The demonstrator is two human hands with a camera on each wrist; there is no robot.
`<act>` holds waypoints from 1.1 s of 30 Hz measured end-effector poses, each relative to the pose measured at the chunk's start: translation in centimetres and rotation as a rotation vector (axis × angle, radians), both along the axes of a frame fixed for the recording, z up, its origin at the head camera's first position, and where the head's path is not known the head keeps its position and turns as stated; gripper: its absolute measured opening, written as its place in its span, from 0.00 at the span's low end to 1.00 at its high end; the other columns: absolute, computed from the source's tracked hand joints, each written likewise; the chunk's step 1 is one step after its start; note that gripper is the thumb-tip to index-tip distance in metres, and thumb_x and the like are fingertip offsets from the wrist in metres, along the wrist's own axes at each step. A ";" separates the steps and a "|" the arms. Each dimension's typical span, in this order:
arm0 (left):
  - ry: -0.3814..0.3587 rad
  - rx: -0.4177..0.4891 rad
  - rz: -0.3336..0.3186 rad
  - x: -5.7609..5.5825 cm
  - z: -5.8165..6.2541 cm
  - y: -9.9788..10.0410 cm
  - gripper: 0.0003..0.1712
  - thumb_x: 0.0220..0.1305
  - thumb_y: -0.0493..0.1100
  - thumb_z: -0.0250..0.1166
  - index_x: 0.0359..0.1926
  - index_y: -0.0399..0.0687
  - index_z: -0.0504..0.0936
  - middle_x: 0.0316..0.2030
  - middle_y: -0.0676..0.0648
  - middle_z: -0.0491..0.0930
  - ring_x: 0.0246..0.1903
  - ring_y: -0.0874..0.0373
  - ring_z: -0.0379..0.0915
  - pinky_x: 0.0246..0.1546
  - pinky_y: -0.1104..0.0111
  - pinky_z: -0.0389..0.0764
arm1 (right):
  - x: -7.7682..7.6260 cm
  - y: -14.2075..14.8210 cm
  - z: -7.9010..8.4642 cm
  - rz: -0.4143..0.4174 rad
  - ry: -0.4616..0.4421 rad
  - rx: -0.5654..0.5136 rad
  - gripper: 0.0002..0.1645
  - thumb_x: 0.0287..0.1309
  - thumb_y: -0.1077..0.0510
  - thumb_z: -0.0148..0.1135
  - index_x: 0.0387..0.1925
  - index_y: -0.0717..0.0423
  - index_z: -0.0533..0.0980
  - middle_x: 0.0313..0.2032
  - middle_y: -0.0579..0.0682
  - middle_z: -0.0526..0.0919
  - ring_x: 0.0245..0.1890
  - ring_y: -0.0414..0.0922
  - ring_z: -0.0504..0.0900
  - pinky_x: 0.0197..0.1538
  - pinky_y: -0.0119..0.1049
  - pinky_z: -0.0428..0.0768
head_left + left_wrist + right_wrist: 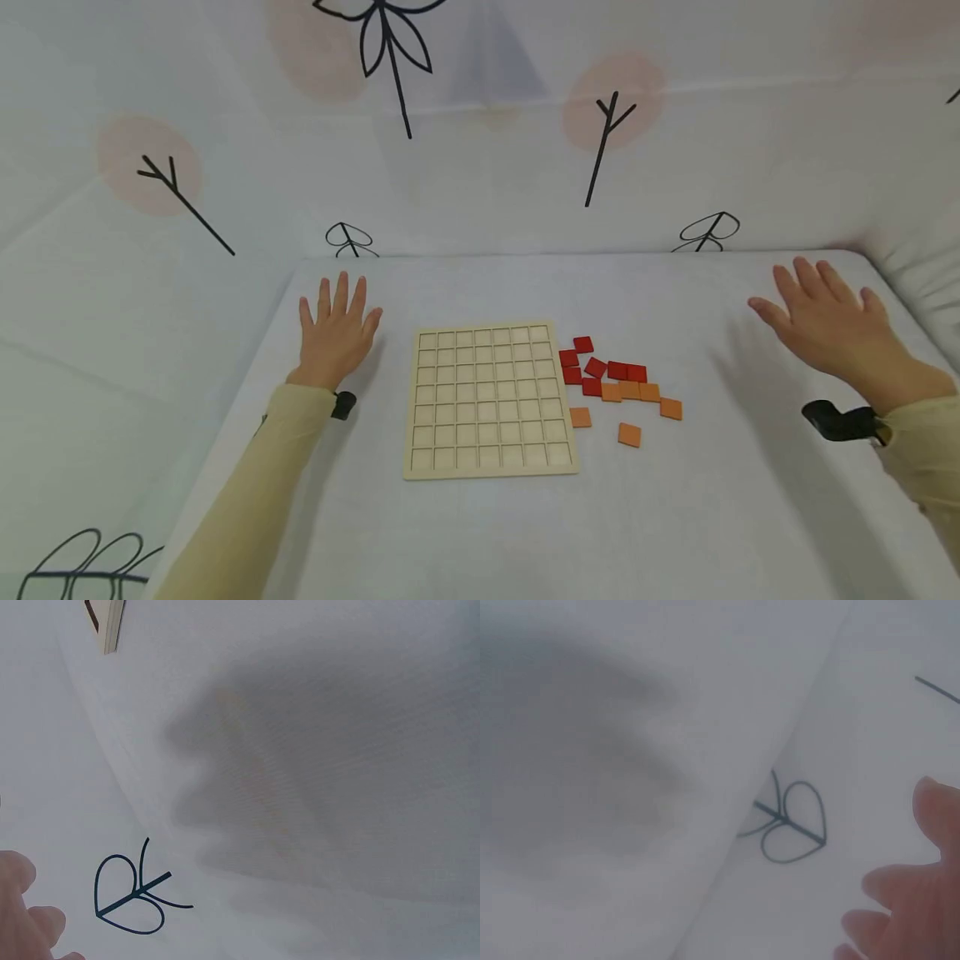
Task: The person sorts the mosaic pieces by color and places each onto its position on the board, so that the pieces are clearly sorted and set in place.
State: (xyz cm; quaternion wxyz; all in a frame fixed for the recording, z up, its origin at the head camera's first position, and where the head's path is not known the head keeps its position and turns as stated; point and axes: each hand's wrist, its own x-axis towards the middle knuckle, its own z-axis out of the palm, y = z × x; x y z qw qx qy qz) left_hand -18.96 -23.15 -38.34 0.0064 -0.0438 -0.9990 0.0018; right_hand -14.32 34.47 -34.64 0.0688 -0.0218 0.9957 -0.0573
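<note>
A square cream board (491, 478) with a grid of shallow square cells lies mid-table, its cells bare. To its right are several red square tiles (583, 344) and several orange square tiles (630, 435), loosely scattered, some touching one another. My left hand (334, 340) is left of the board, fingers spread and straight, holding nothing. Far to the right of the tiles, my right hand (832, 325) has its fingers extended and also holds nothing. Fingertips of the left hand (26, 907) and the right hand (911, 892) show at the edges of the wrist views.
A white cloth covers the table (480, 542). Behind it hangs a pale fabric backdrop (495, 183) with black plant drawings and pink circles. Each wrist carries a black strap device, the right one (840, 422) plainly visible below the sleeve cuff.
</note>
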 end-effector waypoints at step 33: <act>0.088 0.194 0.023 0.8 -0.5 1.5 0.33 0.64 0.59 0.45 0.63 0.44 0.61 0.63 0.37 0.50 0.61 0.39 0.44 0.50 0.44 0.61 | 1.0 -0.6 0.5 0.001 0.087 0.001 0.43 0.61 0.32 0.32 0.60 0.63 0.59 0.55 0.69 0.63 0.53 0.66 0.61 0.47 0.62 0.61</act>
